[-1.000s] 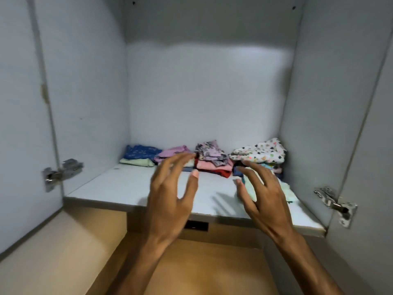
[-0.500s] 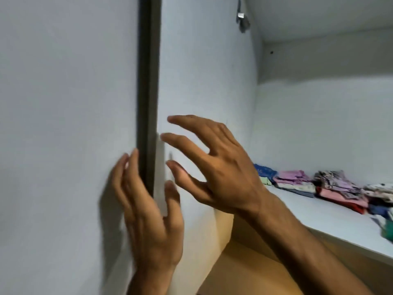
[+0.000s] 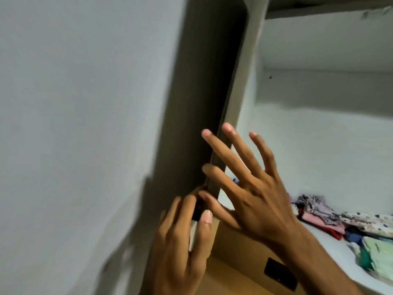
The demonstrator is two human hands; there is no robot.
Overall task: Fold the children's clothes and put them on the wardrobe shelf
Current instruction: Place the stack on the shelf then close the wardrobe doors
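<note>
Folded children's clothes lie in a row on the white wardrobe shelf (image 3: 340, 254) at the right: a grey-pink patterned pile (image 3: 314, 207), a white dotted piece (image 3: 370, 222) and a light green piece (image 3: 378, 256) nearest me. My left hand (image 3: 182, 241) grips the edge of the grey wardrobe door (image 3: 85, 124), fingers curled behind it and thumb on the front. My right hand (image 3: 251, 184) hovers beside that edge with its fingers spread, holding nothing.
The door fills the left half of the view, close to me. A wooden panel with a dark rectangular slot (image 3: 279, 273) runs below the shelf. The wardrobe's white back wall (image 3: 329, 145) rises behind the clothes.
My view turned left from the shelf to the door. My left hand closed on the door's edge and the door swung nearer; my right hand rose, fingers spreading wider.
</note>
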